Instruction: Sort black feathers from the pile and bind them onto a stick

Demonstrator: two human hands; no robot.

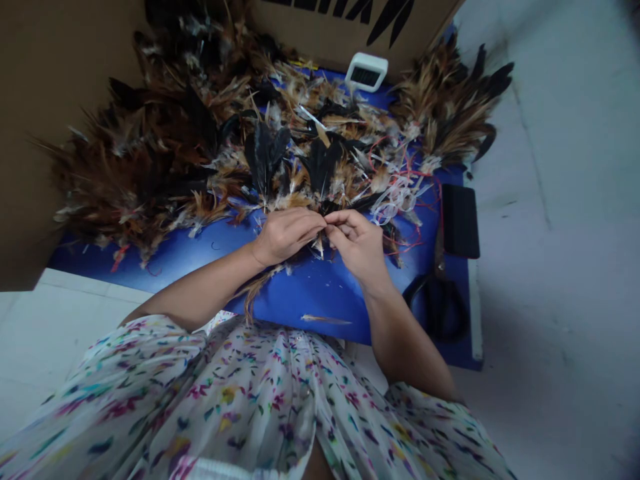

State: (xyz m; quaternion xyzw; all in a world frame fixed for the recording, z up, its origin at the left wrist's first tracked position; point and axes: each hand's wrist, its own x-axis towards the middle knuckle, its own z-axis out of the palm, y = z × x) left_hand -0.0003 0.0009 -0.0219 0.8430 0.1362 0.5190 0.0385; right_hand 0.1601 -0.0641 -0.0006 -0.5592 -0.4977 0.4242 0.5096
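Over the near middle of the blue table, my left hand (290,233) and my right hand (357,240) meet at the fingertips. The left hand is closed on a small bunch of feathers (319,248), whose pale quill ends show below the fingers. Thumb and forefinger of my right hand are pinched against it, but what lies between them is too small to make out. Just beyond the hands are two dark feather fans, one on the left (265,160) and one on the right (323,163). A loose brown feather tuft (257,290) lies under my left wrist.
Brown and black feathers (130,173) heap across the back and left of the blue table (300,300). Clear strips (400,197) and red thread lie right, near black-handled scissors (437,303) and a black phone-like slab (460,220). A white digital display (367,72) stands before a cardboard box (325,30).
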